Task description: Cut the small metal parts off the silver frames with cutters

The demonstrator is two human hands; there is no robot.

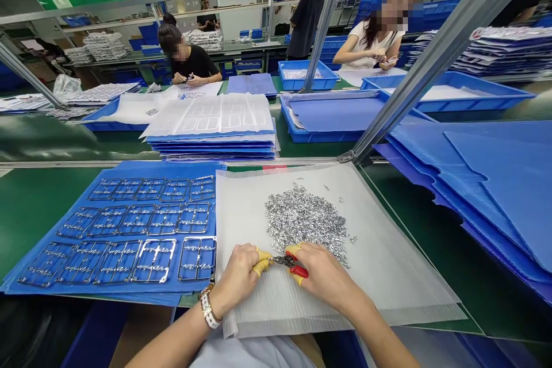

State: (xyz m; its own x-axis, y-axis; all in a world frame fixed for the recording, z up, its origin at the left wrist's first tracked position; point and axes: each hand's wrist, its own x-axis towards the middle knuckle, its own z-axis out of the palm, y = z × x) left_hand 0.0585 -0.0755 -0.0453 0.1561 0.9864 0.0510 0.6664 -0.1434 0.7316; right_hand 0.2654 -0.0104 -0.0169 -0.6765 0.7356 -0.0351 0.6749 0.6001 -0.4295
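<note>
My left hand (241,276), with yellow finger cots and a wristwatch, pinches something small that I cannot make out, held against the jaws of red-handled cutters (293,264). My right hand (323,273) is closed round those cutters. Both hands hover over a white foam sheet (388,264) just below a heap of small silvery metal parts (304,221). To the left lie rows of silver metal frames (129,224) on a blue corrugated sheet (112,290).
A stack of blue sheets (213,146) topped with clear trays sits behind the frames. Loose blue boards (495,184) lie at the right. A slanted metal post (414,86) rises from the bench. Blue bins (308,76) and seated people are across the bench.
</note>
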